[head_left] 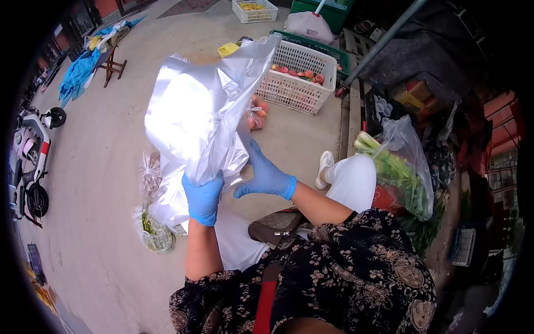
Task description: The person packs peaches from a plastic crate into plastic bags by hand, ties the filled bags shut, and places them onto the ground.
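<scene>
Both hands wear blue gloves. My left hand (pixel 203 197) is closed around the lower part of a large, shiny white plastic bag (pixel 192 111). The bag is crumpled and spreads upward from the grip, its top right corner standing high in front of the crate. My right hand (pixel 266 175) is at the bag's lower right edge, thumb and fingers apart; whether its fingertips touch the plastic is hard to tell. Behind the bag, a clear bag of peaches (pixel 256 114) lies on the ground, partly hidden. A clear bag of greens (pixel 153 231) rests left of my left hand.
A white crate (pixel 295 92) with red fruit stands ahead, and another crate (pixel 255 12) sits farther back. To the right is a bag of celery (pixel 397 167). A brown purse (pixel 278 225) lies at my lap. A scooter (pixel 33 161) stands at far left.
</scene>
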